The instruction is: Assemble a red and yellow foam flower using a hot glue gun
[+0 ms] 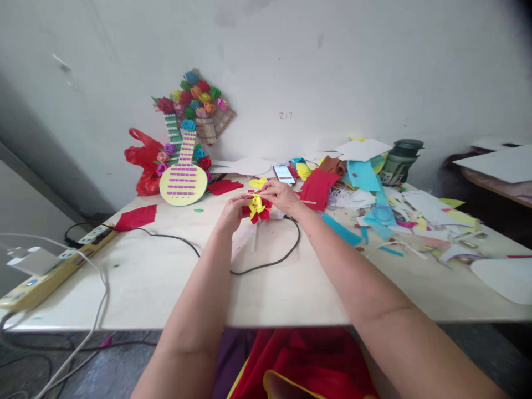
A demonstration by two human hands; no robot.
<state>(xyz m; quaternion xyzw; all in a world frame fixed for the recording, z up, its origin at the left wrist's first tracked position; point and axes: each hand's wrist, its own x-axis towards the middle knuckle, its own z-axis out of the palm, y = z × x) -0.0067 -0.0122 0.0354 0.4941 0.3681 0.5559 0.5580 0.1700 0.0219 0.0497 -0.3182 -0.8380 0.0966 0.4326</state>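
A small red and yellow paper flower [257,206] is between my two hands at the middle of the table, above a pale stick or stem. My left hand [235,210] pinches the flower's left side. Fingers of my right hand [281,196] are closed on its upper right edge, and a thin yellowish stick shows beside that wrist. Just behind the flower lies a piece of yellow paper [258,182]. A black cable [266,267] curves across the tabletop in front of it.
Left: paper guitar [183,184], red bag [143,160], power strip [62,266], red paper [136,217]. Behind: a phone [284,174] and colourful flower bunch [199,97]. Right: blue and red paper, many scraps [428,210], a dark green bottle [401,162]. The table's front edge [291,323] is near.
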